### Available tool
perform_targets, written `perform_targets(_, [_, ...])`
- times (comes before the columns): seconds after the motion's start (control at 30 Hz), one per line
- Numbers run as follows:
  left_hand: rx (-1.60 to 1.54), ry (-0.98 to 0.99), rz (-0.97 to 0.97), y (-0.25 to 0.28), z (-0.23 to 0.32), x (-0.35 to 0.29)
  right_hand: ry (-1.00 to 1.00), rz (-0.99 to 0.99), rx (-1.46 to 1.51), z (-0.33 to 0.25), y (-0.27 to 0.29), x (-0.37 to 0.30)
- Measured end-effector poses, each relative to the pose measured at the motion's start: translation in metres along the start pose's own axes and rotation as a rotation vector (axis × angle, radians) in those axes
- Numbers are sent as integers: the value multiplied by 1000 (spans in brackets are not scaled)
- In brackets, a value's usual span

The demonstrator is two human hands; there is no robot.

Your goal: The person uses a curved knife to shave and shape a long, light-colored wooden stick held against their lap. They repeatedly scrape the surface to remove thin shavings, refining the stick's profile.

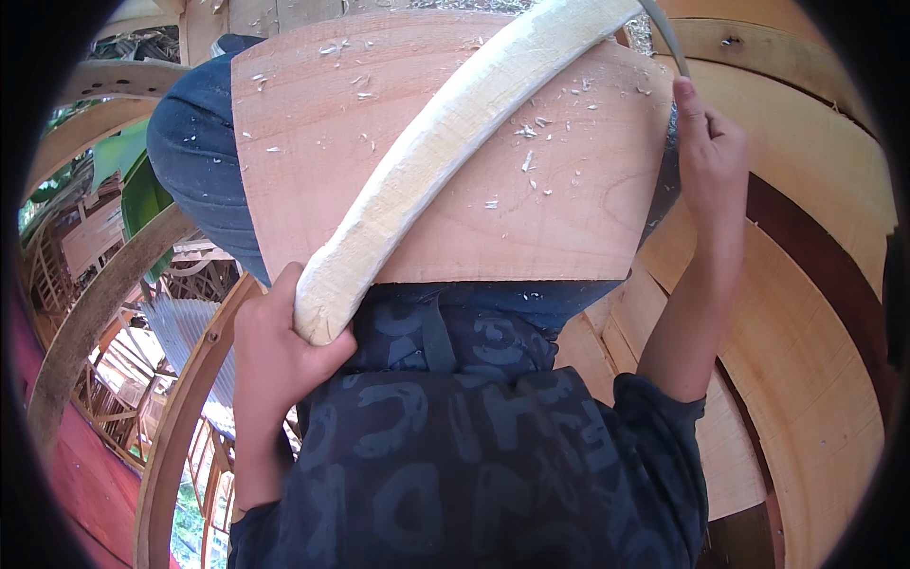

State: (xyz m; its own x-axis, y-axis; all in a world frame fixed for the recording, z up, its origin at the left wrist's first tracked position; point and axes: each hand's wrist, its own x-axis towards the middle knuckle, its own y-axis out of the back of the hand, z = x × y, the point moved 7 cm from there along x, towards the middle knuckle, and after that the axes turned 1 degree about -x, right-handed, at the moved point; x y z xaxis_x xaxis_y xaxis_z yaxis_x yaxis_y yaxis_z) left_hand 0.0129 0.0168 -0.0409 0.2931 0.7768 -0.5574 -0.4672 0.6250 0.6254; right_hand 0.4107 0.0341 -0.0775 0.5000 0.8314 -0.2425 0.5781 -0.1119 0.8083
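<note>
A long, pale, slightly curved piece of wood [427, 171] with a rough whittled surface slants across a flat wooden board [313, 171] on my lap. My left hand [280, 337] is wrapped round its near end, at the board's near left corner. The far end runs up to the top right, partly beyond the view. My right hand [706, 128] is closed at the board's right edge, on a tool with a thin, curved grey metal blade [671, 36]. The blade bends up toward the wood's far end. The tool's handle is hidden in my fist, and its tip is out of view.
Small pale shavings [527, 161] lie scattered on the board. Broad wooden planks [787, 322] curve along my right side. To the left stand a wooden rail [190, 408], a green leaf [142, 190] and a corrugated sheet [194, 332].
</note>
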Motion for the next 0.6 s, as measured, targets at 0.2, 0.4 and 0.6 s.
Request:
perform_targets(0.2, [136,-45,157,30,-5,3,-156,173,304,7,-16,-26])
perform_targets(0.4, [152,-130,271,43,2,19,-115,53,166,-4,-18,-16])
perform_targets(0.6, [76,-153,282,52,4,22,-76,23,294,7,-15,-5])
